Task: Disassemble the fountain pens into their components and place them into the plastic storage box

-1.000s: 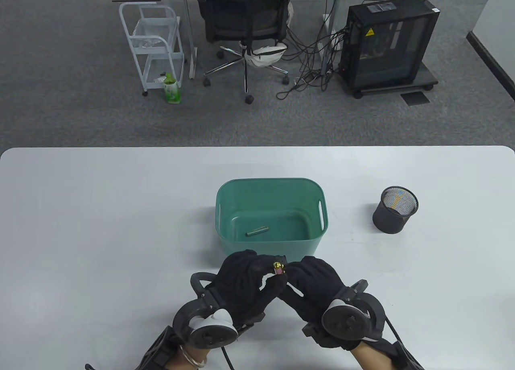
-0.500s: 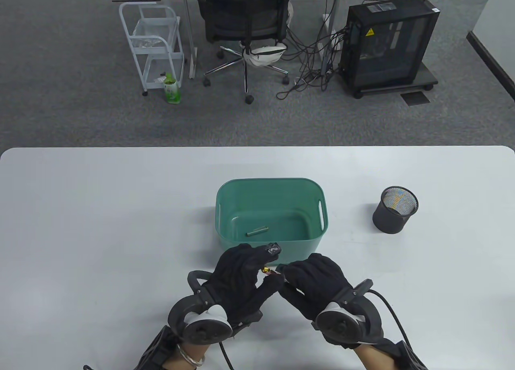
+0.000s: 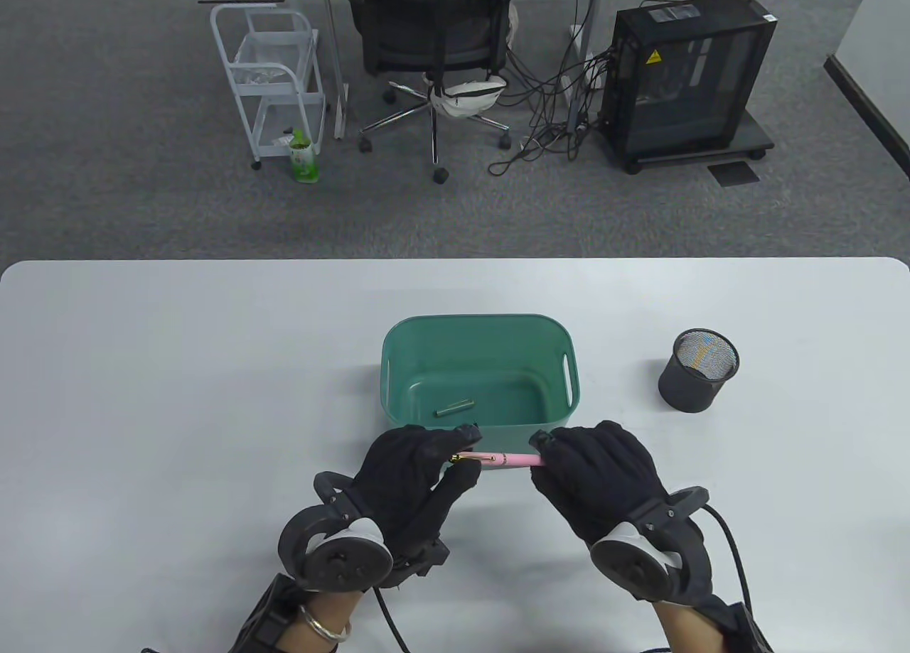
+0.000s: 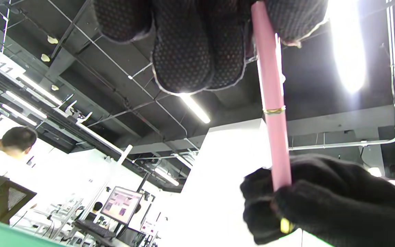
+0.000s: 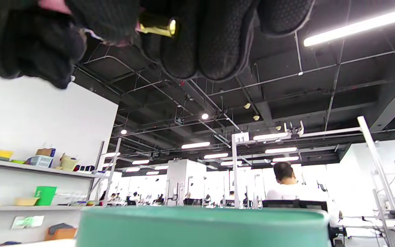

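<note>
Left hand (image 3: 409, 472): near edge of the desk, just left of centre; fingers and thumb pinch the left end of the pen, the end with the gold clip.
Right hand (image 3: 597, 472): near edge, just right of centre; fingers curled round the right end of the pen, whose gold tip pokes out past the fingers in the right wrist view.
Pen (image 3: 508, 460): pink with gold trim, held level between the two hands above the desk, just in front of the near wall of the box; a gold ring circles the barrel about midway in the left wrist view. It appears still in one piece, though the ends are hidden inside the gloves.
Desk (image 3: 178, 397): white, wide, rounded far corners.
Box (image 3: 569, 340): green plastic, handle slot in its right wall, at the middle of the desk, just beyond the hands.
Part in box (image 3: 455, 407): one slim metal-coloured piece lying on the floor of the box, left of centre; too small to tell which part of a pen it is.
Pen cup (image 3: 698, 379): black mesh, upright, right of the box and well apart from it.
Floor beyond: grey carpet with an office chair (image 3: 434, 35), a white cart (image 3: 274, 84) to the left and a black computer case (image 3: 686, 77) to the right.
</note>
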The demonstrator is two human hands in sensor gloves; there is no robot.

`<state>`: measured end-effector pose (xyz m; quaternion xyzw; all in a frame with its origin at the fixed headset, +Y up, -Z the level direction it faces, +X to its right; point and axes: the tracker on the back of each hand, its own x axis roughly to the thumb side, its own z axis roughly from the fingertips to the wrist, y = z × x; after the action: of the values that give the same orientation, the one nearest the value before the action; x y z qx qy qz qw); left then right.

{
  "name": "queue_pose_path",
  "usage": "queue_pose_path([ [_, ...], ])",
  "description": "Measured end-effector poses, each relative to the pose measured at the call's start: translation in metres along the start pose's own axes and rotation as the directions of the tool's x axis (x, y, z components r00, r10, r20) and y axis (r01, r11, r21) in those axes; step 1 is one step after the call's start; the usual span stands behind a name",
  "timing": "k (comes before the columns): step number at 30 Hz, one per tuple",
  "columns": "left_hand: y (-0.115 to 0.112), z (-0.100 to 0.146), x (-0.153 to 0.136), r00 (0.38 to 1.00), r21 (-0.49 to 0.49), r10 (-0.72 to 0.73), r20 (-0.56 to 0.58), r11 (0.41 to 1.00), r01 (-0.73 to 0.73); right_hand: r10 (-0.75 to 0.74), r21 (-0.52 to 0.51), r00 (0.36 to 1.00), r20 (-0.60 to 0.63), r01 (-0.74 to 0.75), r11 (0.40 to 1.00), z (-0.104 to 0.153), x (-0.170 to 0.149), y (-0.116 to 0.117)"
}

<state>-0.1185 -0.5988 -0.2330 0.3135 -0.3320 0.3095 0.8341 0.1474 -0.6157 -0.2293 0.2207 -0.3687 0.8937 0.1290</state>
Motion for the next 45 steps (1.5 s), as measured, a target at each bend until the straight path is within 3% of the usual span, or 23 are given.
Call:
queue_pose_path([
  [10,-0.006,-0.002,-0.002,0.999,-0.083,-0.050,-0.016,0.995,0.049,0.028,-0.082,1.000,-0.012,-0.029,0.996,-0.001,-0.008,-0.022],
  [20,-0.011,-0.004,-0.006,0.994,-0.200,-0.100,-0.043,0.976,0.089,0.063,-0.076,0.998,-0.002,-0.063,0.995,-0.001,-0.008,-0.022],
  [45,-0.016,-0.003,-0.005,0.998,-0.248,-0.061,0.015,0.967,0.063,0.034,-0.054,0.999,0.029,-0.033,0.998,-0.002,-0.005,-0.020],
])
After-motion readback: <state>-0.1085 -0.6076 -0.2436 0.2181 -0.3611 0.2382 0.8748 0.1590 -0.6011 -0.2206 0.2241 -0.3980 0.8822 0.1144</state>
